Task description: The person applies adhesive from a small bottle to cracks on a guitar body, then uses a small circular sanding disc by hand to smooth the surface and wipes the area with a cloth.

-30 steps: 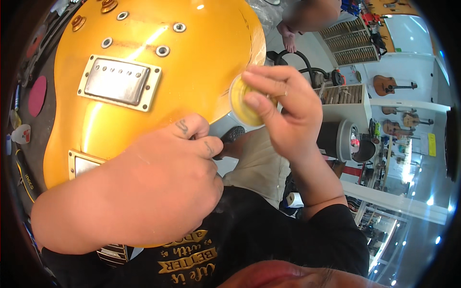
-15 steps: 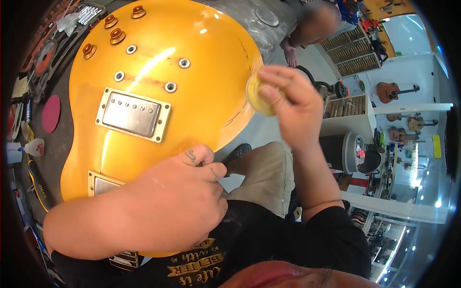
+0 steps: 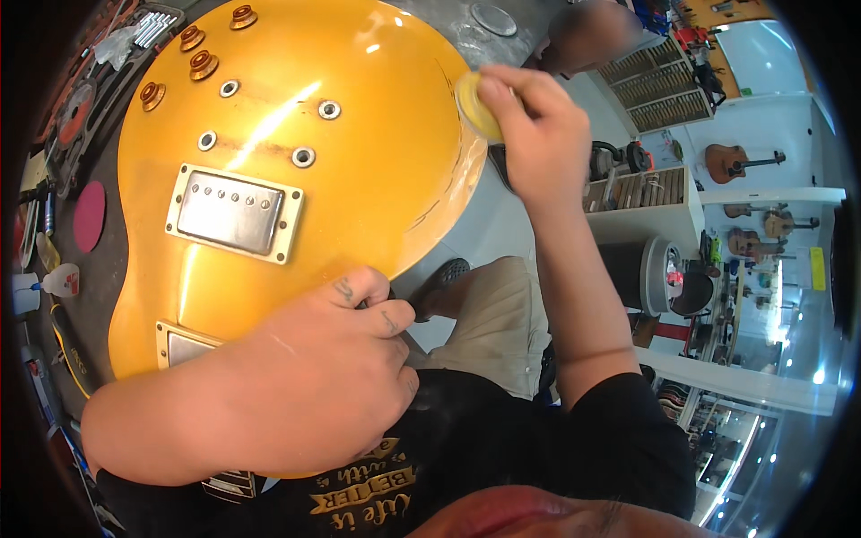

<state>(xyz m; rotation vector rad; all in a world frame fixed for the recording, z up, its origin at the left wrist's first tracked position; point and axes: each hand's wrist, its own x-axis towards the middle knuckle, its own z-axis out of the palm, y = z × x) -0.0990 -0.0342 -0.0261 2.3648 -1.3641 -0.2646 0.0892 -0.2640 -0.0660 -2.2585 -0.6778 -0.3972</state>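
A gold electric guitar body [image 3: 377, 188] lies face up in front of me, with dark scuff lines along its right rim. At its near right edge, my left hand [image 3: 350, 350] is closed with curled fingers, gripping the body's edge; the fingertips are hidden. My right hand [image 3: 543, 134] pinches a round yellow sanding pad [image 3: 477, 106] between thumb and fingers. The pad's face rests against the guitar's upper right rim. On the top sit a metal-covered pickup [image 3: 229, 215] in a cream ring, several amber knobs [image 3: 204, 65] and metal bushings [image 3: 303, 156]. My left forearm partly covers a second pickup [image 3: 184, 348].
Left on the dark bench are a maroon disc [image 3: 89, 217], a small white bottle [image 3: 63, 280] and an open tool case [image 3: 90, 108]. A person [image 3: 592, 36] is beyond the bench. At right stand a grey bin [image 3: 632, 273], a shelf unit [image 3: 650, 202] and hung guitars [image 3: 740, 163].
My right hand has slid the yellow pad up and slightly left along the guitar's rim. The guitar appears shifted slightly left in view. My left hand keeps its grip.
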